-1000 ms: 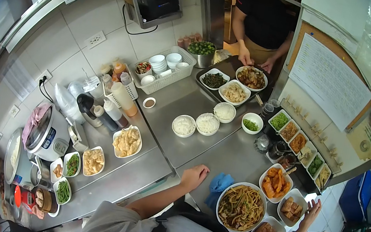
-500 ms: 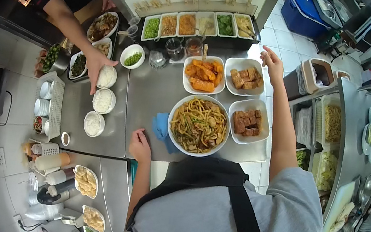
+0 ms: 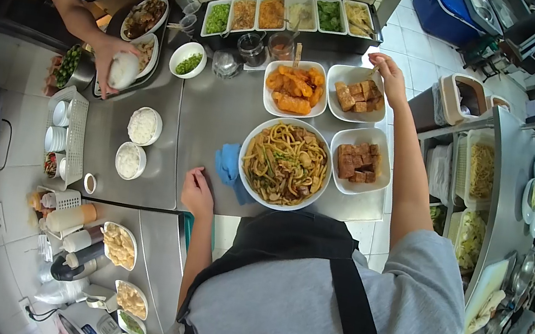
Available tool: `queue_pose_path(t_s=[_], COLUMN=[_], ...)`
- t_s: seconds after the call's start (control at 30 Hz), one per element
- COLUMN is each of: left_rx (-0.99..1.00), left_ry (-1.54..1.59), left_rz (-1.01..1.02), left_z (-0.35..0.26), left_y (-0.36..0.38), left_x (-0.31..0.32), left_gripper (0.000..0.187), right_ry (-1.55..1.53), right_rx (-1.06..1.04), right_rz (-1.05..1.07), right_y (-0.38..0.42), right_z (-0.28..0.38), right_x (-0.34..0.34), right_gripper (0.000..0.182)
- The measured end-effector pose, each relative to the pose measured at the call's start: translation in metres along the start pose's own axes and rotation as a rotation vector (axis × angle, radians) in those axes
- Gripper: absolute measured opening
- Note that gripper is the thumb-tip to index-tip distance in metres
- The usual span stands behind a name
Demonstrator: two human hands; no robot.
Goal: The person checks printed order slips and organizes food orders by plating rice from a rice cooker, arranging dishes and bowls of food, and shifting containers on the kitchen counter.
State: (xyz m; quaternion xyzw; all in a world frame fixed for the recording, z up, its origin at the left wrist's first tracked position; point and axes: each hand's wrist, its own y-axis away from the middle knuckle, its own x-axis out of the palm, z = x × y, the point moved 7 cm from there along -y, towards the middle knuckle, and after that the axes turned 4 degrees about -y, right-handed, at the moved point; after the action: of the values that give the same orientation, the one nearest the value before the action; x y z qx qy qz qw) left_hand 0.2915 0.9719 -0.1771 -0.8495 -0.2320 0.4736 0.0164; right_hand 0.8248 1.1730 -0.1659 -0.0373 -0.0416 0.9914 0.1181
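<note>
My right hand (image 3: 389,79) is over the far rim of a white square bowl of brown cut pieces (image 3: 358,99). Its thumb and fingertips are pinched together, on something too small to make out. My left hand (image 3: 197,192) rests loosely curled at the counter's near edge, with nothing visible in it. Beside it lies a crumpled blue cloth (image 3: 231,167). A large round bowl of noodles (image 3: 285,164) stands in front of me. Around it are a second bowl of brown chunks (image 3: 359,162) and a bowl of orange pieces (image 3: 293,91).
At the left, a co-worker's hand (image 3: 107,58) holds a bowl of rice (image 3: 124,70). Two more rice bowls (image 3: 144,126) stand on the steel counter (image 3: 209,112). Topping trays (image 3: 272,14) line the back. A white basket of cups (image 3: 77,130) and sauce bottles (image 3: 72,216) are at left.
My right hand has come in over the bowl of brown pieces and its fingers have closed. The co-worker's hand has lifted the farthest rice bowl away to the left. My left hand stays by the cloth.
</note>
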Motion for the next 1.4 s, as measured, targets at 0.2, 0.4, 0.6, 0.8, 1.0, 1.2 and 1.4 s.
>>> queue_pose_path(t_s=[0.2, 0.4, 0.6, 0.8, 1.0, 1.2, 1.4], left_rx=[0.011, 0.002, -0.094, -0.037, -0.041, -0.018, -0.023], left_ry=[-0.012, 0.012, -0.039, 0.008, 0.018, 0.062, 0.101], left_rz=[0.005, 0.008, 0.038, -0.016, -0.013, -0.015, -0.026], left_z=[0.001, 0.001, 0.021, 0.009, 0.009, 0.009, 0.012], left_y=[0.001, 0.000, 0.000, 0.000, 0.002, 0.002, 0.003], left_x=[0.002, 0.001, 0.006, -0.014, -0.014, -0.018, -0.020], left_gripper=[0.022, 0.021, 0.021, 0.015, 0.010, 0.009, 0.009], right_ry=[-0.120, 0.065, 0.004, -0.316, -0.335, -0.241, -0.145], right_rx=[-0.014, 0.165, 0.507, 0.590, 0.561, 0.613, 0.506], right_rz=[0.014, 0.002, 0.152, 0.359, 0.413, 0.288, 0.242], right_y=[-0.008, 0.010, 0.080, 0.099, 0.109, 0.116, 0.103], right_z=[-0.001, -0.011, -0.079, -0.052, -0.031, -0.017, 0.036], right_x=[-0.015, -0.014, -0.058, -0.020, -0.001, -0.015, -0.024], right_gripper=[0.028, 0.057, 0.055, 0.049, 0.040, 0.038, 0.036])
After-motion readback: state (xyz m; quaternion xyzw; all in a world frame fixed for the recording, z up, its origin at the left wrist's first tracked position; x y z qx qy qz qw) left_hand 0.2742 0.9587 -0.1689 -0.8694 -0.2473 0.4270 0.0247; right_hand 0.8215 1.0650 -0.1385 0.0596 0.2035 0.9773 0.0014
